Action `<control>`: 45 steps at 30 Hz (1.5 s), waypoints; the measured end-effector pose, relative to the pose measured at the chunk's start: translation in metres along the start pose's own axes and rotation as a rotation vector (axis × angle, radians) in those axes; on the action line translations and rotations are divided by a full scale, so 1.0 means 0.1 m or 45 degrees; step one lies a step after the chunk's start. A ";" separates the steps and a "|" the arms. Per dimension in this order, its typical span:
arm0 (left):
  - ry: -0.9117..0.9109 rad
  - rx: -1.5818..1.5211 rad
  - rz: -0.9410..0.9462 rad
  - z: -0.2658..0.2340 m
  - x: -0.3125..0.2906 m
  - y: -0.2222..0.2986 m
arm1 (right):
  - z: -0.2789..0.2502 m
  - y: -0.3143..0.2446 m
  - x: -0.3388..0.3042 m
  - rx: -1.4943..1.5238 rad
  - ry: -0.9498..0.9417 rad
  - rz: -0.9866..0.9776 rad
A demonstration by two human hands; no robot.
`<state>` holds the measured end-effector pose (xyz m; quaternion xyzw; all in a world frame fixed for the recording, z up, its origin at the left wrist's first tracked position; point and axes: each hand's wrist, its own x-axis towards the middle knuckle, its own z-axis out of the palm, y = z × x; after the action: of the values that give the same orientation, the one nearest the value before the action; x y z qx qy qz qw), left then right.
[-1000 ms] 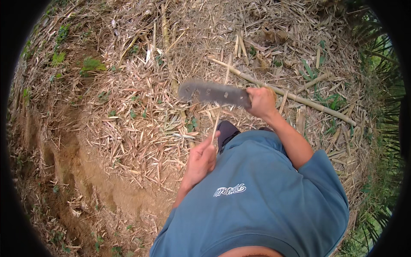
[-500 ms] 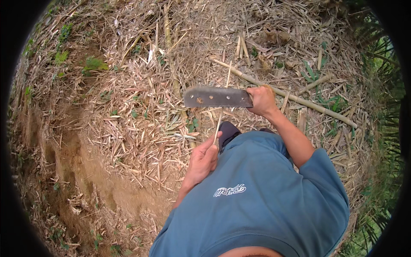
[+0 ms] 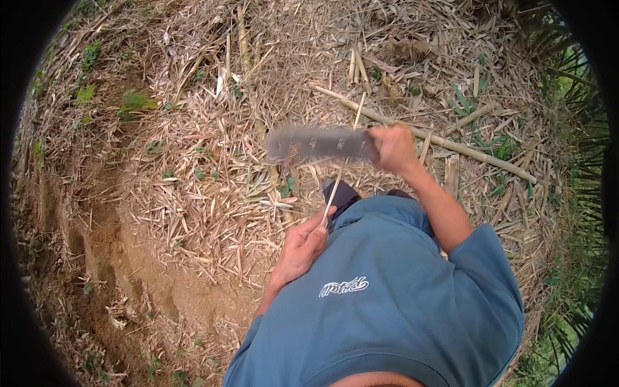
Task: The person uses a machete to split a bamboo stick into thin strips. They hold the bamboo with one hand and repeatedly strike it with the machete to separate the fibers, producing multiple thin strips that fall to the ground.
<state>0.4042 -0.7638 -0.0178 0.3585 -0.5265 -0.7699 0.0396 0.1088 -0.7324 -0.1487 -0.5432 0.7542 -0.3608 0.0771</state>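
My left hand [image 3: 300, 249], close to my body, is closed around the near end of a thin pale stick, likely split bamboo [image 3: 334, 195]. The stick slants away from me, its far end leaning right. In my right hand [image 3: 394, 149] is the handle of a broad, dark machete [image 3: 316, 143] with a blunt, squared tip. Its blade points left and lies across the stick, above it in the view. Motion blurs the blade, so I cannot tell whether its edge touches the stick. My right fingers hide most of the handle.
Dry bamboo leaves [image 3: 206, 187] cover the ground. Beyond my right hand lies a long bamboo pole [image 3: 467, 150], with shorter cut pieces [image 3: 358, 66] farther off. Bare, eroded soil [image 3: 106, 251] drops away on the left. Green fronds [image 3: 583, 187] edge the right side.
The machete has shifted slightly left and its blade is now blurred. The stick's far end has swung to the right. Both hands keep their hold.
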 end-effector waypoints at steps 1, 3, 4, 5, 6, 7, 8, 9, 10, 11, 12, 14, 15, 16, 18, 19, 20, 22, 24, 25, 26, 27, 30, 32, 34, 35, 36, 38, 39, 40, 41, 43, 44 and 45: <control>-0.027 0.075 0.016 -0.03 -0.03 -0.03 | 0.00 0.10 0.03 -0.025 -0.033 0.154; -0.019 0.027 -0.043 -0.03 -0.04 -0.03 | 0.02 0.17 0.03 0.083 0.079 0.134; -0.018 0.005 -0.065 -0.03 -0.02 -0.01 | 0.03 0.16 0.00 0.067 0.036 0.131; -0.020 -0.044 -0.039 -0.04 -0.01 -0.03 | 0.01 0.07 -0.05 0.051 -0.023 0.137; -0.021 -0.093 -0.012 -0.07 0.00 -0.07 | 0.00 -0.04 -0.08 0.019 0.002 -0.055; -0.022 -0.140 0.017 -0.07 0.01 -0.08 | 0.01 -0.06 -0.09 0.022 0.038 -0.106; -0.024 -0.108 0.018 -0.06 0.00 -0.07 | 0.02 -0.06 -0.09 0.025 0.073 -0.158; -0.023 -0.080 0.027 -0.04 0.00 -0.04 | 0.04 -0.05 -0.08 0.027 0.106 -0.220; -0.019 -0.047 0.030 -0.03 -0.02 -0.01 | 0.06 0.04 -0.03 -0.051 0.021 -0.026; -0.016 -0.013 0.033 -0.02 -0.04 -0.01 | 0.11 0.16 -0.01 -0.012 0.015 0.067; -0.005 -0.006 -0.005 -0.02 -0.04 0.00 | 0.11 0.24 0.05 0.025 0.021 0.161; 0.015 0.010 -0.080 0.01 -0.03 0.00 | 0.16 0.32 0.06 0.049 -0.041 0.271; 0.015 -0.016 -0.046 -0.01 -0.06 -0.03 | 0.17 0.27 0.03 0.019 -0.016 0.219; 0.014 -0.042 -0.013 -0.05 -0.09 -0.07 | 0.18 0.21 0.01 -0.010 0.008 0.167; 0.006 -0.042 0.035 -0.10 -0.15 -0.10 | 0.19 0.12 -0.05 0.068 0.128 0.031; 0.033 -0.001 0.018 -0.09 -0.15 -0.09 | 0.19 0.19 -0.02 0.065 0.093 0.099; 0.060 0.040 0.001 -0.06 -0.14 -0.03 | 0.19 0.33 0.06 0.062 0.057 0.168; 0.067 0.084 -0.033 -0.03 -0.17 -0.04 | 0.12 0.40 0.19 0.074 0.070 0.407; 0.036 0.105 -0.059 -0.05 -0.18 -0.07 | 0.06 0.42 0.14 0.106 0.087 0.387; 0.037 0.080 -0.039 -0.07 -0.16 -0.06 | 0.03 0.41 0.14 0.126 0.101 0.373; 0.038 0.054 -0.020 -0.08 -0.12 -0.06 | -0.01 0.38 0.14 0.220 0.076 0.404; 0.032 0.012 -0.020 -0.06 -0.13 -0.10 | 0.01 0.37 0.09 0.208 0.089 0.305; 0.011 -0.054 -0.021 -0.03 -0.10 -0.08 | 0.01 0.26 -0.03 0.080 0.124 0.008; 0.001 -0.007 -0.012 -0.03 -0.07 -0.06 | 0.03 0.37 0.01 0.048 0.038 0.202; -0.008 0.034 -0.036 0.00 -0.08 -0.02 | 0.07 0.51 0.01 0.057 0.030 0.364; -0.023 0.053 -0.057 -0.02 -0.10 -0.04 | 0.08 0.56 -0.04 0.106 0.034 0.435; -0.026 0.068 -0.069 -0.06 -0.12 -0.08 | 0.06 0.54 -0.04 0.158 0.034 0.491; -0.022 0.055 -0.088 -0.08 -0.10 -0.06 | 0.02 0.49 -0.04 0.339 0.077 0.595; -0.015 0.014 -0.104 -0.05 -0.08 -0.02 | 0.01 0.50 -0.05 0.337 0.140 0.613; -0.008 -0.028 -0.119 -0.02 -0.06 0.01 | 0.00 0.52 -0.05 0.334 0.203 0.630; 0.011 0.003 -0.111 0.02 -0.05 0.02 | -0.01 0.53 -0.06 0.332 0.265 0.645; 0.059 0.063 -0.081 0.10 -0.02 0.02 | 0.00 0.48 -0.10 0.363 0.376 0.678; 0.077 0.071 -0.060 0.12 0.02 0.01 | -0.01 0.48 -0.09 0.356 0.382 0.689; 0.061 0.096 -0.064 0.12 0.05 0.03 | -0.03 0.48 -0.07 0.347 0.398 0.705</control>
<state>0.3922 -0.7586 -0.0155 0.3914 -0.5448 -0.7414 0.0193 0.0735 -0.7177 -0.1786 -0.2408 0.8206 -0.5025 0.1273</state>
